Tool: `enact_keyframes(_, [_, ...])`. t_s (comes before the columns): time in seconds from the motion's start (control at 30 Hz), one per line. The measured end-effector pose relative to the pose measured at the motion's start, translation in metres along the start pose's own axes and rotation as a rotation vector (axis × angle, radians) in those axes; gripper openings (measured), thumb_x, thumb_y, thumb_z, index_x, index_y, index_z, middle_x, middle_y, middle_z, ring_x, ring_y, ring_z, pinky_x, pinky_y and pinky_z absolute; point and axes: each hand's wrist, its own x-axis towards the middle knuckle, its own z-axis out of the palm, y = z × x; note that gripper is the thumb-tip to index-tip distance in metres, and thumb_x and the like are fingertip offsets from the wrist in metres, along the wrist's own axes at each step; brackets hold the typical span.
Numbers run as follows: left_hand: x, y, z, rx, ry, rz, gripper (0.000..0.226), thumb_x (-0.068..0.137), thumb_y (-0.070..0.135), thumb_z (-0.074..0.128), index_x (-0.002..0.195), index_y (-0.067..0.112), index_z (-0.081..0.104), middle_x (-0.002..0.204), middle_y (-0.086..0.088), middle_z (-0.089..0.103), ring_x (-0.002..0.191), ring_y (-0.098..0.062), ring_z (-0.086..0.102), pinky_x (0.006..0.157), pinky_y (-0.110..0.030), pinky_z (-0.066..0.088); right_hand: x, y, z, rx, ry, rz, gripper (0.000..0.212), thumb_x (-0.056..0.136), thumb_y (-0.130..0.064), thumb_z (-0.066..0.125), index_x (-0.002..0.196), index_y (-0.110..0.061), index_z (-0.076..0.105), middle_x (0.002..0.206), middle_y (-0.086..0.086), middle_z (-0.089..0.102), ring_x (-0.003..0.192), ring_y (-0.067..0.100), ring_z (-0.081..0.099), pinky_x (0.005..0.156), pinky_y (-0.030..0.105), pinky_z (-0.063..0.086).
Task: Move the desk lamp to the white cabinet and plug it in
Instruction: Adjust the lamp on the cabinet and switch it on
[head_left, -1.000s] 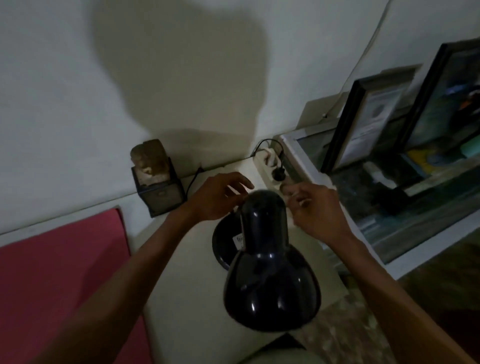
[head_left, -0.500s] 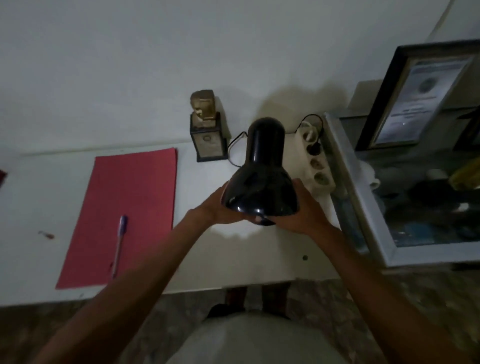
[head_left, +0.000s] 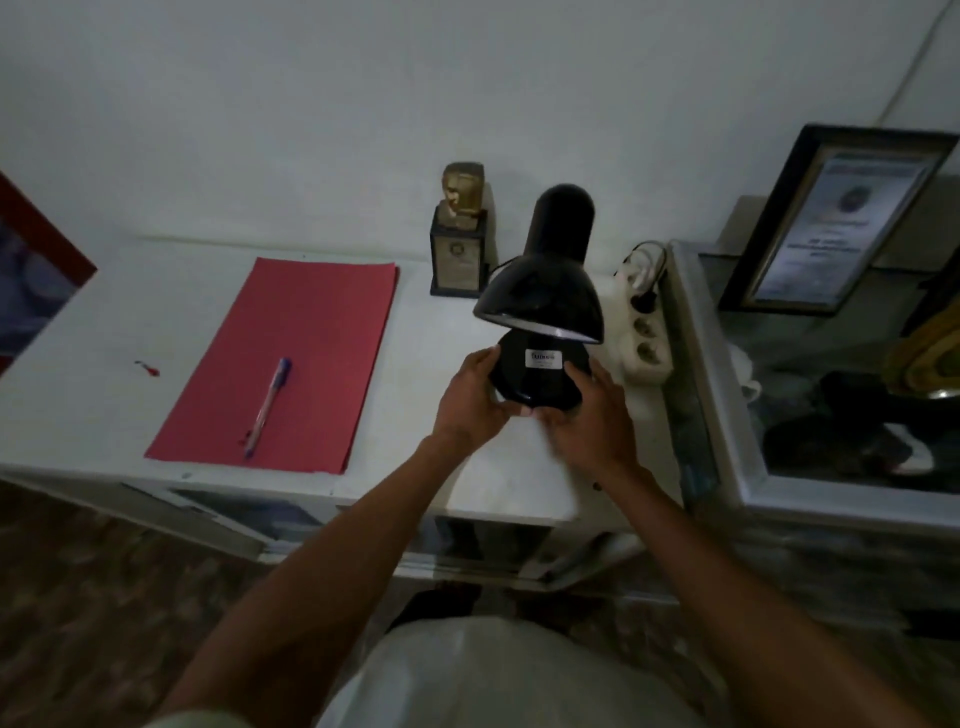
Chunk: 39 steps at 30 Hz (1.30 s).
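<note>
The black desk lamp (head_left: 545, 280) stands on the white cabinet top (head_left: 156, 322), its shade tipped forward over its round base, which bears a white label. My left hand (head_left: 470, 402) grips the base on its left side and my right hand (head_left: 589, 415) grips it on the right. A white power strip (head_left: 644, 332) lies just right of the lamp, with a black plug in one of its far sockets. A black cord runs behind the lamp toward the strip.
A red folder (head_left: 291, 358) with a pen (head_left: 267, 405) lies left of the lamp. A small bust trophy (head_left: 460, 234) stands by the wall. To the right are a glass-topped case (head_left: 727, 452) and a framed certificate (head_left: 831, 223).
The view has pulled back from the lamp. My hands moved from near the lamp's neck, to the shade, and now hold the base on the cabinet top.
</note>
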Motion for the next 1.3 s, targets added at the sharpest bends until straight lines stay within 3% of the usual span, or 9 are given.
enact_keyframes(0.23, [0.042,0.023,-0.001,0.057,-0.033,-0.041,0.088,0.056,0.037,0.091,0.134,0.019,0.056,0.133,-0.004,0.064,0.118,-0.026,0.062,0.101,-0.037,0.05,0.029,-0.009,-0.006,-0.077,-0.01,0.008,0.06,0.093,-0.031,0.064,0.149,-0.03,0.043,0.163,0.008,0.028,0.142,0.033,0.037,0.107,0.047,0.046])
enact_keyframes(0.47, [0.088,0.036,0.005,0.074,-0.066,0.041,0.065,0.073,0.029,0.084,0.132,0.019,0.059,0.128,-0.008,0.068,0.116,-0.029,0.064,0.1,-0.036,0.049,0.06,-0.009,-0.012,-0.147,0.058,0.08,0.052,0.1,-0.02,0.055,0.15,-0.023,0.044,0.163,0.016,0.026,0.15,0.033,0.026,0.116,0.045,0.034])
enact_keyframes(0.8, [0.126,0.022,0.006,0.058,-0.214,0.143,0.087,0.078,0.017,0.082,0.151,0.012,0.035,0.149,-0.015,0.049,0.138,-0.033,0.046,0.112,-0.036,0.036,0.083,-0.017,-0.004,-0.176,0.126,0.13,0.051,0.1,-0.024,0.057,0.15,-0.019,0.045,0.157,0.021,0.033,0.148,0.035,0.028,0.12,0.039,0.026])
enact_keyframes(1.03, [0.122,0.02,0.012,-0.055,-0.223,0.103,0.111,0.063,0.031,0.093,0.152,0.013,0.029,0.156,-0.011,0.038,0.142,-0.029,0.04,0.116,-0.04,0.037,0.087,-0.017,-0.013,-0.146,0.104,0.085,0.056,0.091,-0.031,0.068,0.145,-0.026,0.051,0.142,0.013,0.044,0.13,0.032,0.047,0.105,0.042,0.047])
enact_keyframes(1.17, [0.112,0.02,0.019,-0.092,-0.162,0.072,0.104,0.068,0.03,0.09,0.151,0.013,0.03,0.154,-0.01,0.037,0.139,-0.028,0.043,0.113,-0.035,0.038,0.086,-0.011,-0.009,-0.197,0.076,0.037,0.056,0.096,-0.026,0.063,0.149,-0.023,0.046,0.148,0.016,0.036,0.139,0.034,0.036,0.115,0.042,0.038])
enact_keyframes(1.3, [0.104,0.013,0.013,-0.041,-0.131,0.117,0.089,0.082,0.034,0.078,0.153,0.014,0.029,0.156,-0.009,0.039,0.142,-0.026,0.04,0.118,-0.036,0.035,0.09,-0.013,-0.008,-0.215,0.022,0.001,0.054,0.098,-0.022,0.06,0.15,-0.026,0.045,0.152,0.016,0.033,0.141,0.034,0.032,0.115,0.043,0.037])
